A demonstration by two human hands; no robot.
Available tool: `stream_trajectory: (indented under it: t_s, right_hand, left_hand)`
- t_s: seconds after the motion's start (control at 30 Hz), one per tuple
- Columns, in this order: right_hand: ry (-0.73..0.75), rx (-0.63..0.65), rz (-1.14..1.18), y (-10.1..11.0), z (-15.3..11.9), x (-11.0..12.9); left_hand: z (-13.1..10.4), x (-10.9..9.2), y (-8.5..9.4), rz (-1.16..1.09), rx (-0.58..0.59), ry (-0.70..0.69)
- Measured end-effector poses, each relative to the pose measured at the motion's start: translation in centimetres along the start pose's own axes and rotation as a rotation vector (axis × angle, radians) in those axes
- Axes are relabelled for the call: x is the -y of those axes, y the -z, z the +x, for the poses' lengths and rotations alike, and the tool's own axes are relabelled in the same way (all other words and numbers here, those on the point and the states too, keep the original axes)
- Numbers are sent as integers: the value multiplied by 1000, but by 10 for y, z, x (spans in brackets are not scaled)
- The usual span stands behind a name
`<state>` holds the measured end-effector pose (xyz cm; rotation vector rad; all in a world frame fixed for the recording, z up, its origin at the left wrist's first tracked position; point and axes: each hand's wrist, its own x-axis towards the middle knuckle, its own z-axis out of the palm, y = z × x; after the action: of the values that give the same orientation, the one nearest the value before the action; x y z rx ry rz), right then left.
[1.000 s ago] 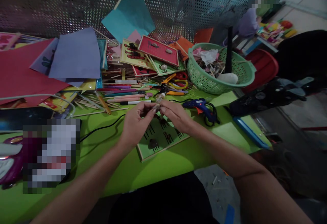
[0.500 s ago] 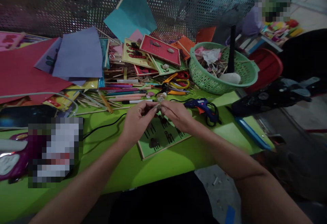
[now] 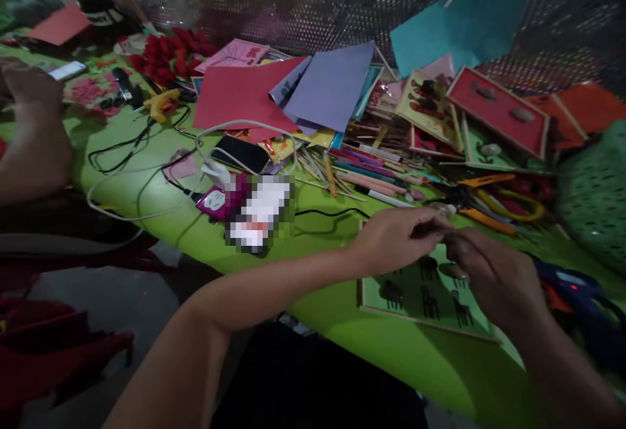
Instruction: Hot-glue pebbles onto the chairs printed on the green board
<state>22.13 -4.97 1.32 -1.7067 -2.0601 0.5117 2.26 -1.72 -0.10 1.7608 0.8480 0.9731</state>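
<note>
My left hand (image 3: 394,241) and my right hand (image 3: 506,276) meet above a green card (image 3: 411,306) with a thin wooden border. Their fingertips are pinched together, and whatever small thing they hold is hidden between them. Black stick-like figures are drawn on the card, and a dark pebble (image 3: 391,291) lies among them. Close to my right fingers, a paler pebble (image 3: 452,270) shows on the card. A blue glue gun (image 3: 570,280) with a small red light lies beyond my right wrist, partly blurred.
Behind the card lie felt pens (image 3: 364,171), orange-handled scissors (image 3: 493,220) and several framed pebble pictures (image 3: 499,111). A green basket (image 3: 594,194) stands at right. Leftward are a phone (image 3: 239,154), cables, a purple power socket (image 3: 218,202) and another person's arm (image 3: 34,129).
The view has swung left, so the card and both hands appear farther right. Another person's arm has come into view. My fingers stay pinched together over the card.
</note>
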Motion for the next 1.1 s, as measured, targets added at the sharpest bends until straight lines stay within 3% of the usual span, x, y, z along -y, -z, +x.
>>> stream_trajectory:
  t_s: [0.13, 0.6, 0.83, 1.1]
  right_hand:
    - [-19, -18, 86, 0, -1, 4]
    - [-54, -40, 43, 1, -1, 9]
    - [-143, -74, 228, -2, -1, 10]
    - [3, -97, 46, -4, 0, 8]
  left_hand:
    - [0, -2, 1, -11, -4, -3]
    - [0, 0, 0, -6, -3, 2]
    - [2, 3, -1, -10, -38, -29]
    - [-2, -2, -1, 193, -31, -123]
